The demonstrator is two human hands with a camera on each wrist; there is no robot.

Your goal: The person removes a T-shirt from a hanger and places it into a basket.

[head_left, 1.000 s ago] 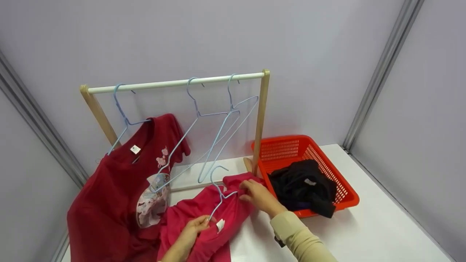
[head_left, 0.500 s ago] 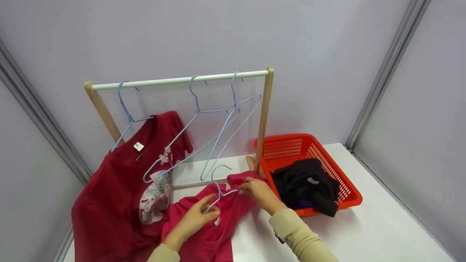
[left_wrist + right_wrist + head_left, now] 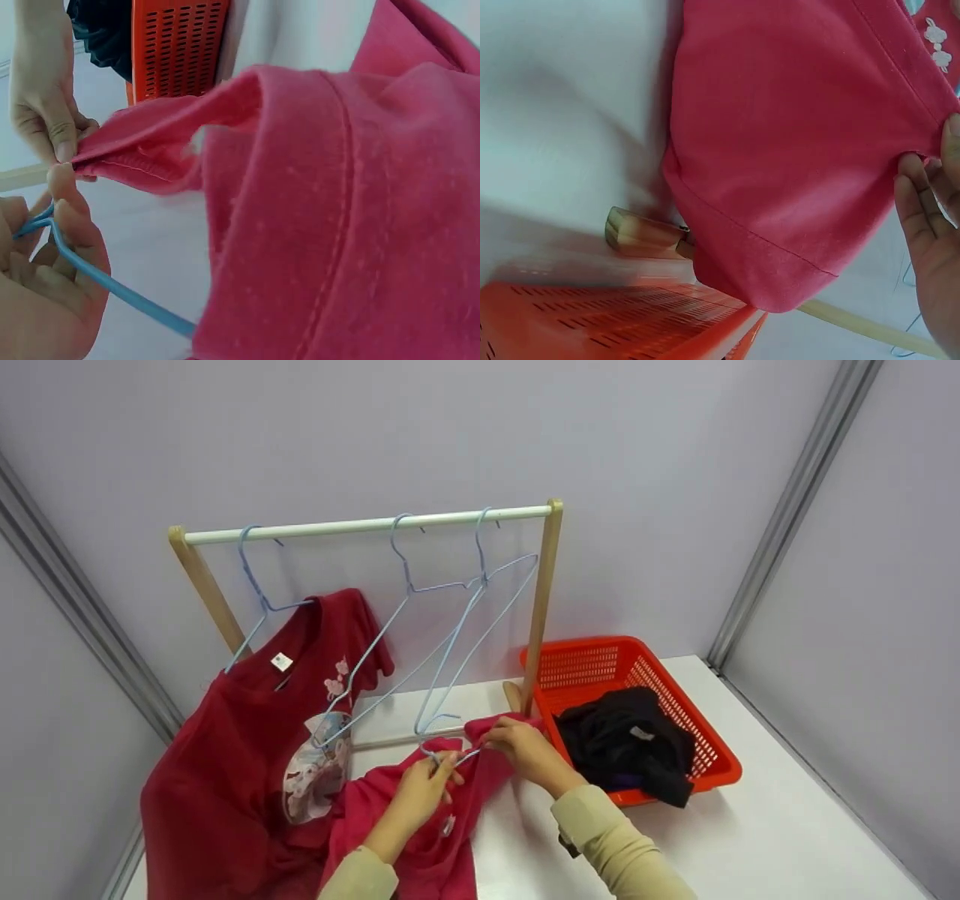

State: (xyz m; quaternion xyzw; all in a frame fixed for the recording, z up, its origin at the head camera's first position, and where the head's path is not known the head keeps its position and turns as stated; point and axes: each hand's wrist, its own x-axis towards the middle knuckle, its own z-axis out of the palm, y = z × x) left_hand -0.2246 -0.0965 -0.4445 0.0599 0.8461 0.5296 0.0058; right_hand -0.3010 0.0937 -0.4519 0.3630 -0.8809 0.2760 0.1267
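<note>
A pink shirt [image 3: 450, 825] lies bunched at the front, with a light blue wire hanger [image 3: 469, 755] partly inside its neckline. My left hand [image 3: 424, 791] grips the hanger near the base of its hook; in the left wrist view the blue wire runs through the curled left fingers [image 3: 69, 221] and on into the shirt. Beside it my right hand [image 3: 525, 750] pinches the shirt's neckline edge at the hanger's right shoulder. In the right wrist view the fabric edge sits between thumb and fingers of the right hand [image 3: 934, 225]. The hanger's lower part is hidden in the cloth.
Behind stands a rack with a white rail [image 3: 322, 529] and wooden posts. From it hang a dark red shirt [image 3: 240, 750] on a blue hanger at left and two bare blue hangers [image 3: 367, 652]. A red basket [image 3: 709, 735] with black clothing [image 3: 626, 739] stands at right.
My left hand has let go of the hanger's left arm, moved up and right, and gripped it near the hook. The hook has tipped backward and lower. My right hand stays at the neckline.
</note>
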